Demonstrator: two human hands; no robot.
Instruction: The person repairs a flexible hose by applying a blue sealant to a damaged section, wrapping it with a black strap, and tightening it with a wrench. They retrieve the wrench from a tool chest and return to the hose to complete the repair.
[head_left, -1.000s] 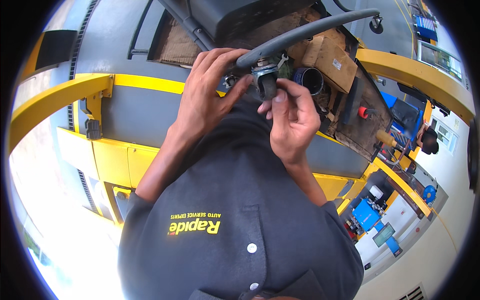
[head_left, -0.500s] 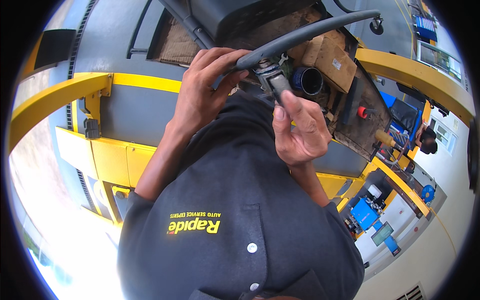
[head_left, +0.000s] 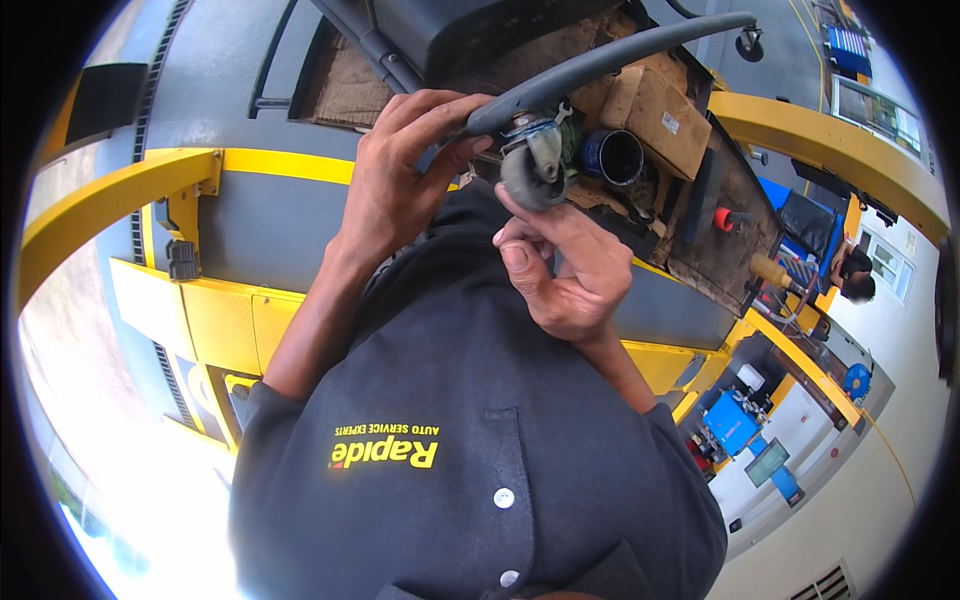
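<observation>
A curved dark grey tube leg (head_left: 620,60) reaches across the upper middle, and its near end is gripped by my left hand (head_left: 400,165), fingers over the top and thumb below. Under that end hangs a swivel caster (head_left: 535,175) with a worn grey wheel and a metal fork. The index finger of my right hand (head_left: 575,270) touches the underside of the wheel. Its thumb stands apart and the other fingers are partly bent, with nothing held in them. A second caster (head_left: 749,46) hangs from the leg's far end.
Beyond the caster, a grimy tray (head_left: 690,262) holds a cardboard box (head_left: 660,118), a dark blue can (head_left: 612,158) and a red-ended part (head_left: 724,221). Yellow beams (head_left: 110,220) flank me left and right. Another person (head_left: 856,272) is at the far right.
The caster has swung round, so its wheel now shows from the side. My right hand has moved left and lower, its index finger against the wheel. My left hand keeps its hold.
</observation>
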